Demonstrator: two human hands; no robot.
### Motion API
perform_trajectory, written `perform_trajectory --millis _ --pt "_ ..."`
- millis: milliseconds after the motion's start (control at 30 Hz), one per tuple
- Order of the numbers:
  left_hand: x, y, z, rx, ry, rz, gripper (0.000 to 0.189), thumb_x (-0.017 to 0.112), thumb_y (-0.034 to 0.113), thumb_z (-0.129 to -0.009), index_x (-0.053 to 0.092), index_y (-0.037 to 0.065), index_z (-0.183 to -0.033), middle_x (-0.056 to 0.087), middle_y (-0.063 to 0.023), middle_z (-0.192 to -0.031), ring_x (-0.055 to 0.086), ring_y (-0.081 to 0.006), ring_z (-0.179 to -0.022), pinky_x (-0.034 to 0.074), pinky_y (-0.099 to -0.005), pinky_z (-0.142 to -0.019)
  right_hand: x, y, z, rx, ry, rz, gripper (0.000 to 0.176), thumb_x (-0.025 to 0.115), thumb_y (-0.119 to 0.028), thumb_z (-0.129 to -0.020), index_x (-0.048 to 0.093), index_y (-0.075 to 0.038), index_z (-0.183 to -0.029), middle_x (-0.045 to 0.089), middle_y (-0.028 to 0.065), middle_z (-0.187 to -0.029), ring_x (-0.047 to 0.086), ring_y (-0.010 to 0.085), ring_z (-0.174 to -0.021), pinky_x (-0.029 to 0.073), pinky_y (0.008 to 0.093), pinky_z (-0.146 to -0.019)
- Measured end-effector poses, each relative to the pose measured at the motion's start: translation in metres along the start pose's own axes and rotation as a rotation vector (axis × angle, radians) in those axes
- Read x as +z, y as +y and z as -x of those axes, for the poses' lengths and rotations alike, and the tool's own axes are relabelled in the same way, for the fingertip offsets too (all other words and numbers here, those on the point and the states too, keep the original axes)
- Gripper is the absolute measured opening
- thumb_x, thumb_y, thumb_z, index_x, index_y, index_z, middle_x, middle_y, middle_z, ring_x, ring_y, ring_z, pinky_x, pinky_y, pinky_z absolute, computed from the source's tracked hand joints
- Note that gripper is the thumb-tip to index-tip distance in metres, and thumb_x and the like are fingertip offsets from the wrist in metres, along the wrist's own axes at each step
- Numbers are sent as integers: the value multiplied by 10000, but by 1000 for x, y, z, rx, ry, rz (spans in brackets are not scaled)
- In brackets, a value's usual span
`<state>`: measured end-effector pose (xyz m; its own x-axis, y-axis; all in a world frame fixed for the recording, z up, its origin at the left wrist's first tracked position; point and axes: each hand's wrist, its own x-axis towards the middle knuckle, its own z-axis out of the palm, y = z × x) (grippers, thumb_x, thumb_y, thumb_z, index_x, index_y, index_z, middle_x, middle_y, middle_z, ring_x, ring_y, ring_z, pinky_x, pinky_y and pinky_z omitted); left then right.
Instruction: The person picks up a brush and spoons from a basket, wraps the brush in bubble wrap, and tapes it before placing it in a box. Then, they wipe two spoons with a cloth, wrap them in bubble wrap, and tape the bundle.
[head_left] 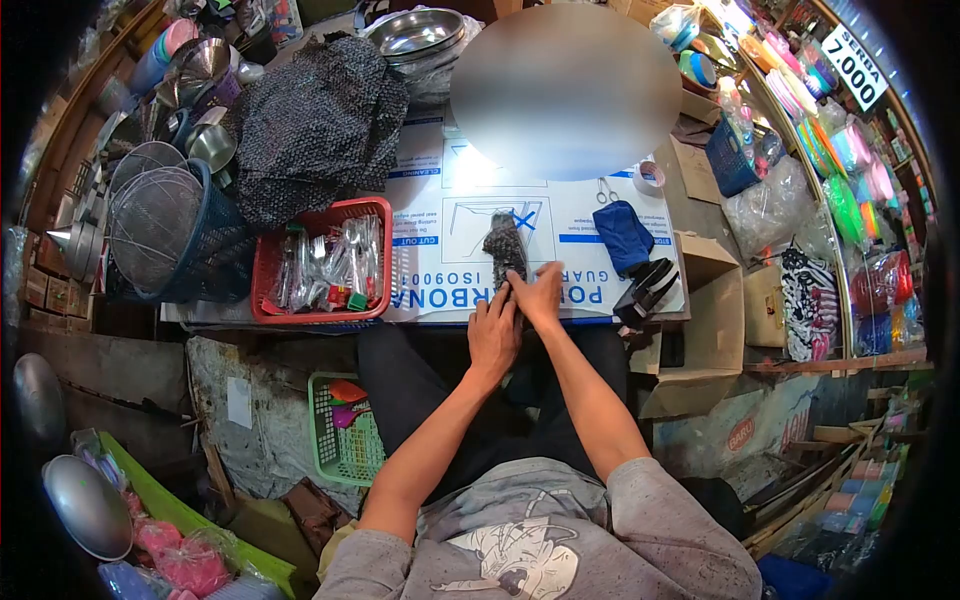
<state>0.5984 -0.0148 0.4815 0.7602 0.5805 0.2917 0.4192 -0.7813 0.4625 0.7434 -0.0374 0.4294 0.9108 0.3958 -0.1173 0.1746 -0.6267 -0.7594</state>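
A narrow bundle in dark bubble wrap [505,248] lies upright in the view on the white printed board [420,255]. At its near end, my left hand [495,335] rests with fingers bent against the wrap and the board's front edge. My right hand [541,294] touches the same end from the right, its fingers pressed together at the wrap. What is inside the bundle is hidden.
Left of the bundle stands a red basket [262,265] of packed utensils, with a large dark bubble-wrap sheet [315,125] behind. To the right lie a blue pouch [622,235], scissors [607,191], a tape roll [648,177] and a black object [648,290]. A blurred area covers the far side.
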Motion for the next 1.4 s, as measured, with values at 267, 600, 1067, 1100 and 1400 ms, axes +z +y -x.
perform_trajectory --millis 267,600,1067,1100,1400 --pt "27 -38 -9 -256 -27 487 494 785 212 -940 669 46 -1391 632 -169 -1451 640 -322 -1147 532 -402 -977 3 25 -39 267 -332 -233 868 916 -412 -734 605 55 -1396 685 223 -1299 671 330 -1189 536 380 -1002" --pt "-31 -42 -49 -697 -252 1130 816 816 368 -952 441 11 -1582 653 -179 -1322 637 -196 -1142 536 -325 -943 -56 -29 8 12 -604 -702 707 805 -47 -879 494 -12 -1514 667 163 -1343 646 246 -1210 533 388 -1022" --pt "-53 -40 -54 -203 -125 1092 177 715 201 -1035 759 54 -1123 710 -26 -1157 632 -114 -1081 512 -295 -926 -88 -49 28 -127 -540 -625 346 767 -260 -1012 754 25 -1208 773 67 -1085 655 125 -1039 503 297 -951" --pt "-51 -39 -50 -366 -168 1101 174 715 203 -1039 768 52 -1106 718 -15 -1126 635 -101 -1050 512 -286 -911 -84 -44 32 -124 -538 -627 346 767 -260 -1012 754 25 -1208 773 67 -1085 655 125 -1039 503 297 -951" --pt "-44 -26 -41 -483 -33 1238 309 749 173 -1020 714 14 -1282 741 -31 -1153 658 -96 -1043 519 -265 -923 -61 -31 46 -155 -370 -797 313 721 -161 -1032 706 -7 -1303 750 37 -1111 656 86 -921 526 245 -804"
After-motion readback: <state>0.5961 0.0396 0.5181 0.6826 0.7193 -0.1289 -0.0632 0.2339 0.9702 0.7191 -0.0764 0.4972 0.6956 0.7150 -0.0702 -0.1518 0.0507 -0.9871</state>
